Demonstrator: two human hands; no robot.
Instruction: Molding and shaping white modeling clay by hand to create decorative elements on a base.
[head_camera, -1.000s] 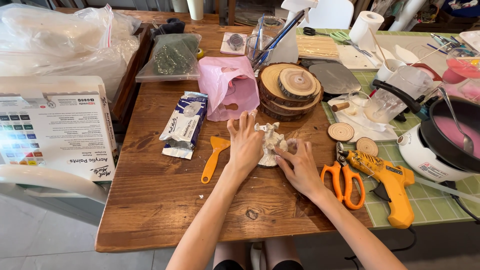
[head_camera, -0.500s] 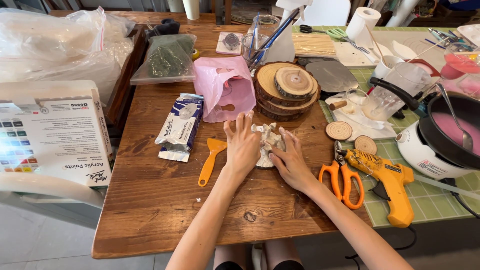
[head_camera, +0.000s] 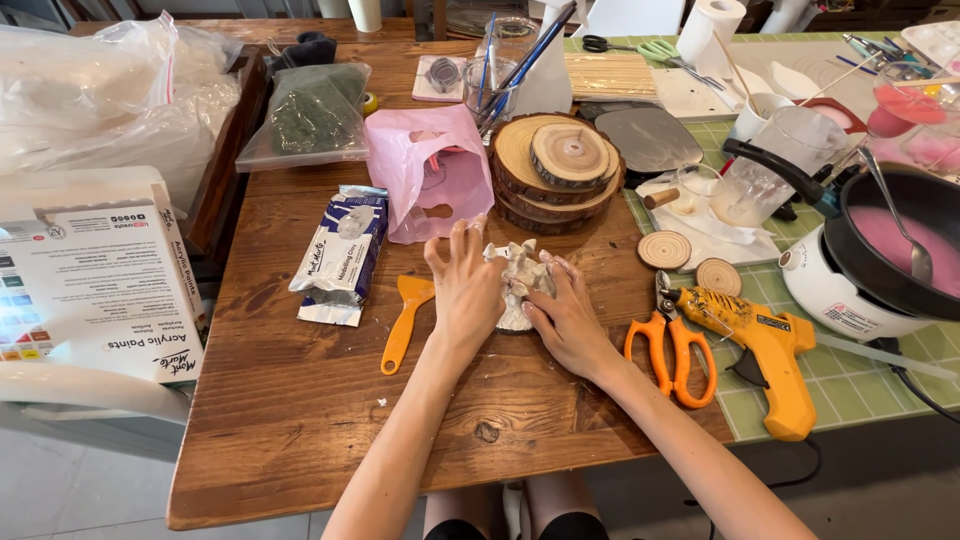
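A small off-white clay figure (head_camera: 516, 275) stands on a wooden table (head_camera: 300, 400), pressed between both hands. My left hand (head_camera: 463, 290) lies against its left side with the fingers spread upward. My right hand (head_camera: 566, 312) cups its right side and base, fingers curled onto the clay. White clay smears both hands. An orange plastic scraper (head_camera: 403, 320) lies just left of my left hand, and a blue-and-white pack of modelling clay (head_camera: 338, 255) sits beyond it.
Orange scissors (head_camera: 670, 345) and a yellow glue gun (head_camera: 765, 350) lie right of my right hand. A stack of wood slices (head_camera: 555, 165) and a pink bag (head_camera: 430, 170) sit behind the clay. Right: a white cooker (head_camera: 880, 270) of pink liquid. Left: a paint box (head_camera: 90, 290).
Both hands stay on the clay figure; the fingers have shifted slightly around it. The camera has moved a little, so the scene sits somewhat differently in view.
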